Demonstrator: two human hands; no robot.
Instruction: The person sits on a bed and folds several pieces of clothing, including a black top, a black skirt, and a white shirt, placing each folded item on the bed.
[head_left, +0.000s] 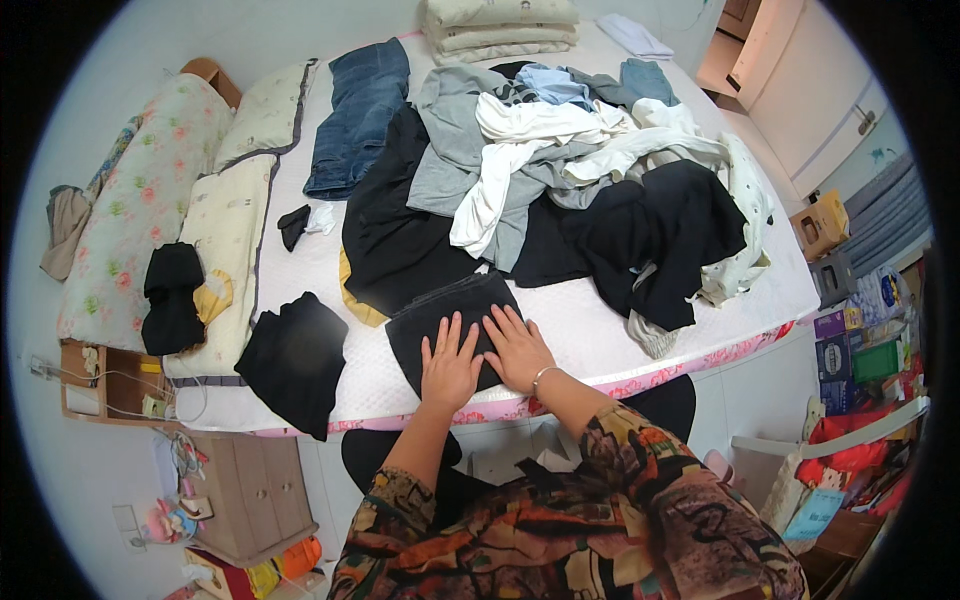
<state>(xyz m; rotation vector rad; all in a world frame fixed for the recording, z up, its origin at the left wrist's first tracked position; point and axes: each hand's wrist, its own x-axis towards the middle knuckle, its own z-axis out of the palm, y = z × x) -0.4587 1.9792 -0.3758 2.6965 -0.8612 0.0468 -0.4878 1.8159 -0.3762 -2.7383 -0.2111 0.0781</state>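
Note:
Both palms lie flat on a folded black garment (420, 322) at the front edge of the bed. My left hand (450, 366) presses its middle with fingers spread. My right hand (521, 349), with a bracelet at the wrist, rests on its right part, the thumbs close together. Directly behind lies a spread black garment (405, 232), with yellow cloth (356, 292) showing along its left edge. Another black garment (296, 356) lies to the left, partly over the bed's edge. Neither hand grasps anything.
A heap with a grey shirt (450, 120), white clothing (499, 187) and black clothing (645, 225) covers the bed's right side. Folded jeans (364, 112), pillows (262, 112) and folded bedding (502, 34) lie farther back. A bedside cabinet (247, 487) stands at lower left.

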